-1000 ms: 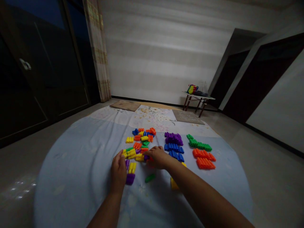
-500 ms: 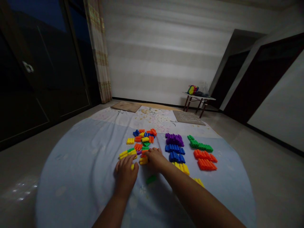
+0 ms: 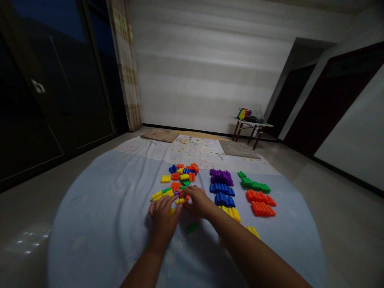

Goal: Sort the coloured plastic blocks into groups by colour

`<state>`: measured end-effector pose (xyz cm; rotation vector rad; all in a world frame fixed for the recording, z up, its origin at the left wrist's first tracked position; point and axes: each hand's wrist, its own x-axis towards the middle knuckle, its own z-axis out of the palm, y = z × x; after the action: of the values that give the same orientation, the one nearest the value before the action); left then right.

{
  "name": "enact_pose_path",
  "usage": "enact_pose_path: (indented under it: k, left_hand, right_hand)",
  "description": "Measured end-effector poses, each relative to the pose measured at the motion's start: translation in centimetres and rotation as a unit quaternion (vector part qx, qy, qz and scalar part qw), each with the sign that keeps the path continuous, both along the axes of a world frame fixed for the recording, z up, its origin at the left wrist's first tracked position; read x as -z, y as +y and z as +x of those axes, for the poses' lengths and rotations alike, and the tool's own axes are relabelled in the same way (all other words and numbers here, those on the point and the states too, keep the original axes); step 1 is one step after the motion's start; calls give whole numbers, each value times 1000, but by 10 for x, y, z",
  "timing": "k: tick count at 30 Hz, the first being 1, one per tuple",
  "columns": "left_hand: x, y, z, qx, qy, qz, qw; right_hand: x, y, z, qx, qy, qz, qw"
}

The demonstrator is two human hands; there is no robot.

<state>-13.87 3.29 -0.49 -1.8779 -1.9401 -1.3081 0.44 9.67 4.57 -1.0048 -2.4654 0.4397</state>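
Note:
My left hand (image 3: 164, 218) is curled over a yellow toy block (image 3: 172, 211), partly hidden between its thumb and fingers. Close by on the right, my right hand (image 3: 199, 202) pinches an orange block (image 3: 185, 198). A yellow piece (image 3: 180, 201) lies against that orange block, near my left thumb; whether the two are joined I cannot tell. Just beyond my left fingers rest longer yellow pieces (image 3: 163, 195) with a green one. A lone green block (image 3: 192, 228) sits on the cloth below my right hand.
Behind my hands is a mixed pile of blocks (image 3: 184, 176). To the right stand colour-sorted rows: purple (image 3: 221, 177), blue (image 3: 222, 189), yellow (image 3: 231, 213), green (image 3: 255, 184) and orange (image 3: 262, 208). A pale blue cloth (image 3: 99, 216) covers the round table.
My left hand has moved slightly right, toward my right hand, with the yellow block still under its fingers. The orange and yellow pieces at my right fingertips have shifted and turned.

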Motion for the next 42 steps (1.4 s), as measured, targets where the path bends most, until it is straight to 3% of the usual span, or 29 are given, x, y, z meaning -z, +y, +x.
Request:
enact_pose_path:
  k: [5,9,15,23,30,34,37,42]
  left_hand:
    - [-4,0,-2,42,-65,17,997]
    - [-9,1,-4,41,-175,7,984]
    - [-20,-2,-8,-53,-373,-35,925]
    - [-19,-1,-5,-5,-368,-68,927]
    - [-20,0,-3,14,-328,-89,940]
    - [-19,-2,-5,38,-296,-72,952]
    - [-17,-3,-7,31,-288,-59,955]
    - [-14,-3,-8,15,-292,-70,954]
  right_hand:
    - [1,-3,-1,-26,6,-18,999]
    - [-2,1,2,-61,-10,-17,998]
    - [-5,9,16,-2,-100,12,995]
    - [-19,-8,7,-28,51,14,998]
    - [-18,-18,-1,-18,17,80,996]
    - [-23,-14,30,22,54,75,995]
    - [-29,-6,74,83,98,59,990]
    - [-25,1,148,194,64,-10,979]
